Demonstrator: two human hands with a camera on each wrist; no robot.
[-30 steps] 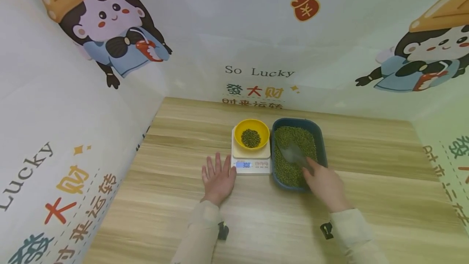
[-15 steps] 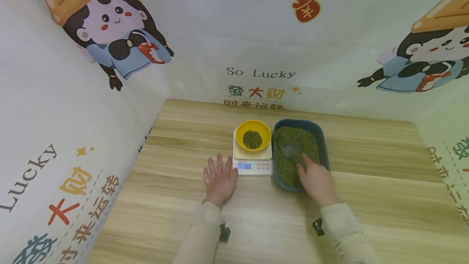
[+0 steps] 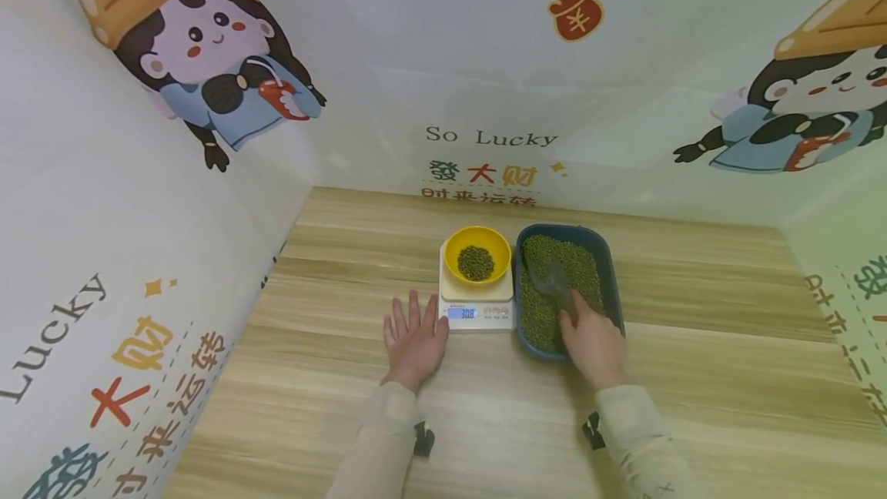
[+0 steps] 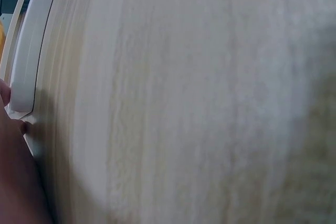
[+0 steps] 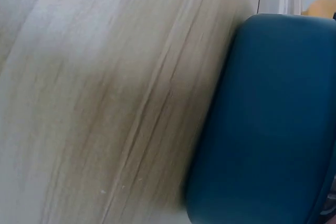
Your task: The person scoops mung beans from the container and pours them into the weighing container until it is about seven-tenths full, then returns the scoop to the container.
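Observation:
My right hand (image 3: 594,343) grips the handle of a grey scoop (image 3: 552,281), whose head lies among green mung beans (image 3: 543,318) in a dark blue tub (image 3: 610,276). The tub's outer wall (image 5: 262,124) fills much of the right wrist view. My left hand (image 3: 416,341) lies flat on the table with fingers spread, its thumb by the front left corner of a white kitchen scale (image 3: 478,318). On the scale sits a yellow bowl (image 3: 478,234) holding a small heap of mung beans (image 3: 476,262). The display (image 3: 462,313) reads 30.8.
The scale and the tub stand side by side on a wood-grain table (image 3: 360,268). A printed cloth (image 3: 374,60) with cartoon figures and lettering rises behind the table and along its sides.
My right hand has shifted left with the scoop, which now lies slightly differently in the beans. The left hand stays in place. The display reading is the same.

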